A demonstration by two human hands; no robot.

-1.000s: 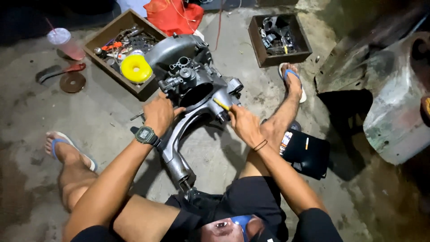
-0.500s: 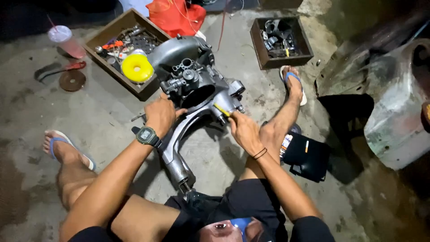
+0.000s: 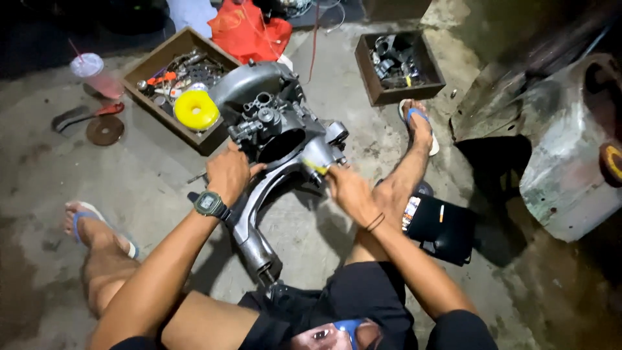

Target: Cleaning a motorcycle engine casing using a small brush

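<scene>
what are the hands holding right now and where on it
The left hand grips the grey engine casing on its near side. The right hand holds a small yellow-handled tool by its handle, against the casing.

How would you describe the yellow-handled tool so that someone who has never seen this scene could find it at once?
Start at the grey engine casing lying on the concrete floor between the person's legs. At its right end, the right hand holds a small yellow-handled tool against the metal. It is slim, unlike the round yellow spool in the wooden box.

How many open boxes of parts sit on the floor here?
2. One brown box lies left of the engine casing, holding tools and a yellow roll. The other box sits at upper right, beyond the person's foot. More may lie outside the frame.
</scene>
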